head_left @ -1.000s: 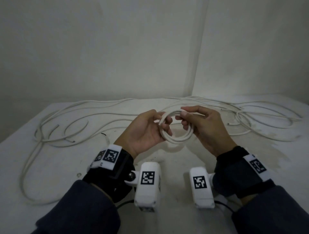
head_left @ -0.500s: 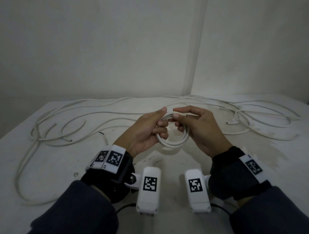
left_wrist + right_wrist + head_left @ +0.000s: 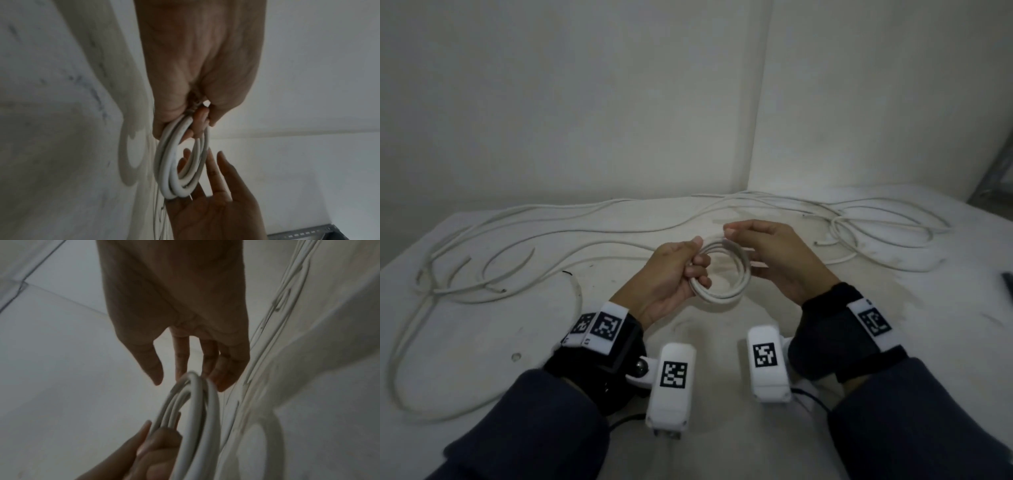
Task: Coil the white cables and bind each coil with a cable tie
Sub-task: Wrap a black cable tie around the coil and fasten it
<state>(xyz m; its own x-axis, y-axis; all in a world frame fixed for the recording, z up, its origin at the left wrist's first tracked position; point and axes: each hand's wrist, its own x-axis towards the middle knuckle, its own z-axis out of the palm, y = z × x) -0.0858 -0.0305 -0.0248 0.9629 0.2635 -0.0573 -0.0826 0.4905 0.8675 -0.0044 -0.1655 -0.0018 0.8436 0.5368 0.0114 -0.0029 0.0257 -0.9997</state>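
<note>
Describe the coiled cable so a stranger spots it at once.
Above the middle of the white table, the left hand grips a small white coil of several loops. The other cables lie loose and uncoiled on the table; only this one is lifted.

Looks like a bare test or data-collection room, not a home or shop. Plain off-white walls meet in a corner, no decor, dim flat light. White table is scuffed and stained. Loose white cables sprawl across it, some with cut ends. Person wears wrist straps with square black-and-white markers and white camera pods, also marker-tagged: capture-rig gear. Perforated grey metal rail shows at the edge of the left wrist view, like rack or shelf framing. Dark flat object at table's right edge, can't tell what.
</note>
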